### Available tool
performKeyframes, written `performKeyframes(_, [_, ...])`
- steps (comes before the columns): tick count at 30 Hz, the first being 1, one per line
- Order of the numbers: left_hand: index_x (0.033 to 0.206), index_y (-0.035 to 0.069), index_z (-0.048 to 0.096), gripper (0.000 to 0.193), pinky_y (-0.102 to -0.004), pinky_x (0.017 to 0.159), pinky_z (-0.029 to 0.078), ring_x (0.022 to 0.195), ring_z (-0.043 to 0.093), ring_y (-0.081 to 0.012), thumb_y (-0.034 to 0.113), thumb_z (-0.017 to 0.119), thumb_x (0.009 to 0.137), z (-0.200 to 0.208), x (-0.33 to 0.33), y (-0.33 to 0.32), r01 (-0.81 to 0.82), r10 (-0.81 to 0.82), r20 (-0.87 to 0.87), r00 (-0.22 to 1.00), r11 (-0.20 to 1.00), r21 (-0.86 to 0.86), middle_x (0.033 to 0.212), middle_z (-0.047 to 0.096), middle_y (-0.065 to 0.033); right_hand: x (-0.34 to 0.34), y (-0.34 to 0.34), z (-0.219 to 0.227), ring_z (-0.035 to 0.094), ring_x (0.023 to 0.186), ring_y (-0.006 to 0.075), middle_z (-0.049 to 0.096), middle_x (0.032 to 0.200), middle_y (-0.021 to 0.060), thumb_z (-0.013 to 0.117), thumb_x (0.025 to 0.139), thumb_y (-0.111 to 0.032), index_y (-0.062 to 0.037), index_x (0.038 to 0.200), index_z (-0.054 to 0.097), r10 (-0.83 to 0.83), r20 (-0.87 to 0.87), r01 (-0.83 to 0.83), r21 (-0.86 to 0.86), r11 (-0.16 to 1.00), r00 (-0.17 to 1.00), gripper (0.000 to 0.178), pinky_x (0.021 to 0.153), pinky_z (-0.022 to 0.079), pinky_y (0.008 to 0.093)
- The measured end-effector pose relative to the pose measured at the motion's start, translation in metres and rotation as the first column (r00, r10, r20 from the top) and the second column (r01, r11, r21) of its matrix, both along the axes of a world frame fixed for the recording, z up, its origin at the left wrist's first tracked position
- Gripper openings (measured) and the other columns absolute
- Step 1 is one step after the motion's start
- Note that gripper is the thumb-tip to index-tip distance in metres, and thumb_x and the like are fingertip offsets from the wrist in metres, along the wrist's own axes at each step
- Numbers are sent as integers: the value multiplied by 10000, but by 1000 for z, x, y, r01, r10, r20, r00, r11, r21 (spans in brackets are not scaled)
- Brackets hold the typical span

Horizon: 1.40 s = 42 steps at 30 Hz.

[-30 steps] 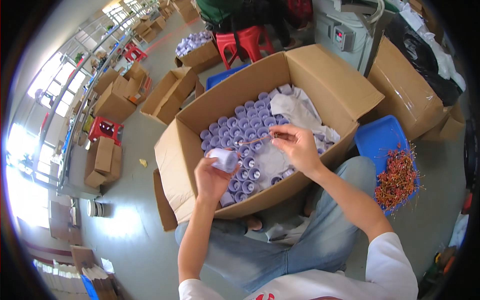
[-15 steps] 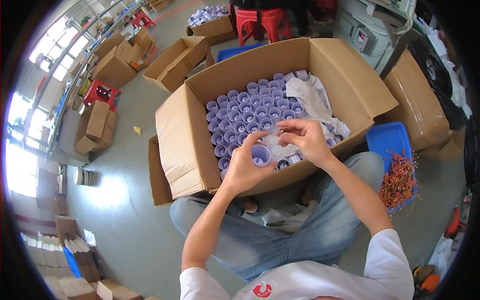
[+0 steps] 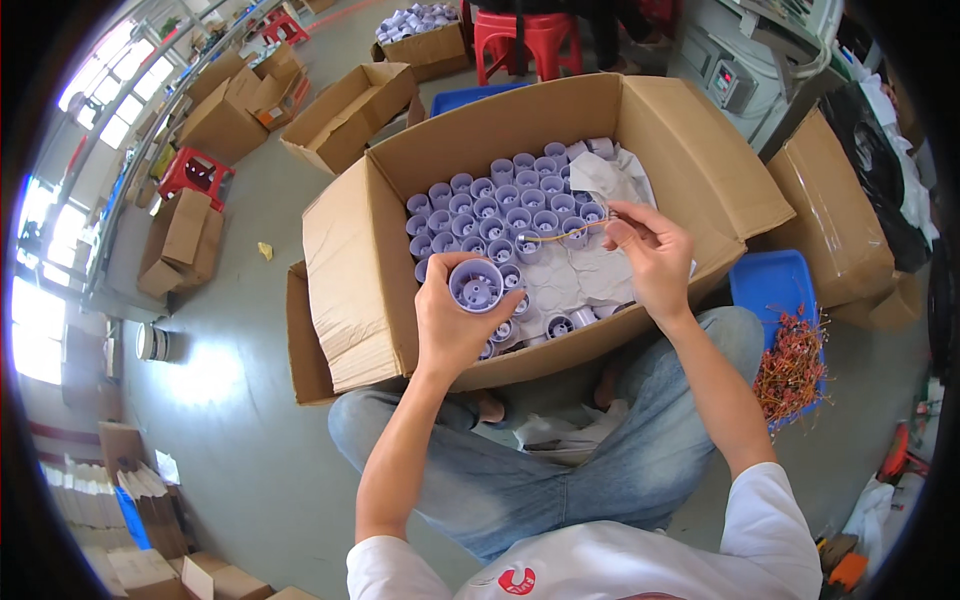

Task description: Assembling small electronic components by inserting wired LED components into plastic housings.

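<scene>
My left hand [image 3: 442, 325] is wrapped round a light purple plastic cup [image 3: 476, 286], its mouth facing up, with small fittings at the bottom inside. My right hand [image 3: 652, 258] pinches one end of a thin yellowish wire [image 3: 570, 235]. The wire stretches leftward above the cups and ends in a small metallic piece [image 3: 523, 239], apart from the held cup. Below both hands, an open cardboard box [image 3: 500, 118] contains rows of similar purple cups [image 3: 487, 207], most standing mouth up. Crumpled white paper [image 3: 575, 275] lies in the box's right part.
Right of my knee, a blue tray [image 3: 768, 283] bears a heap of thin red wires [image 3: 790, 372]. Opened cartons [image 3: 352, 115] stand beyond the box at the left. A red stool [image 3: 527, 42] and a grey machine [image 3: 738, 85] are at the back.
My left hand has moved left with the cup, whose mouth now shows more fully. My right hand has moved right and up, and the wire now extends out from its fingers.
</scene>
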<state>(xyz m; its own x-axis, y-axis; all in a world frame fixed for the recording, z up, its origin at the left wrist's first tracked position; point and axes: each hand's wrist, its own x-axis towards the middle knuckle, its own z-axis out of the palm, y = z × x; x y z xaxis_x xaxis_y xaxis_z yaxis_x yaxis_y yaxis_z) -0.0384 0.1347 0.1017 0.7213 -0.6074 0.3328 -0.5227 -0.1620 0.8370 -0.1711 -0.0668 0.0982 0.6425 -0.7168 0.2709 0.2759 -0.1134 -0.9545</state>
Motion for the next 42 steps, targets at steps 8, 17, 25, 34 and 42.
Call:
performKeyframes(8, [1116,25,652,537,-321,883,515,1003,648,-224,52,891,635,-5,0,-8,109,-76,251,965,987,-120,1089,670,-111,-10,22,6,631,740,164,663,900,96,763,797,24,15,1034,710,90,133,4,-582,813,987,243,656,513,260])
performKeyframes(17, [1109,26,653,514,-333,876,522,999,646,-231,42,875,645,-7,-2,-11,132,-105,317,943,989,-65,1097,656,-110,-7,31,4,660,731,215,678,901,114,782,746,39,-5,1015,706,66,126,37,-676,736,990,283,637,534,293])
performKeyframes(25, [1112,62,655,515,-382,845,503,982,601,-293,34,848,635,-12,-5,-12,144,-119,315,942,988,-57,1083,646,-112,-5,33,0,664,728,195,679,911,124,775,750,52,17,997,704,43,118,53,-698,714,992,260,637,543,278])
performKeyframes(34, [1166,44,581,631,-403,858,449,951,562,-318,13,802,575,-16,-16,-16,147,-167,318,933,985,87,1029,620,-100,-5,48,-13,659,773,223,662,913,99,803,731,0,-7,1009,694,49,-57,-75,-685,724,997,298,693,545,314])
performKeyframes(42, [1046,37,587,521,-410,787,497,903,612,-322,8,792,567,-23,-21,-21,240,-246,288,926,969,56,995,638,-108,-1,61,-15,608,944,216,595,1087,110,809,707,-11,-38,912,749,149,-159,-202,-407,891,976,215,839,517,336])
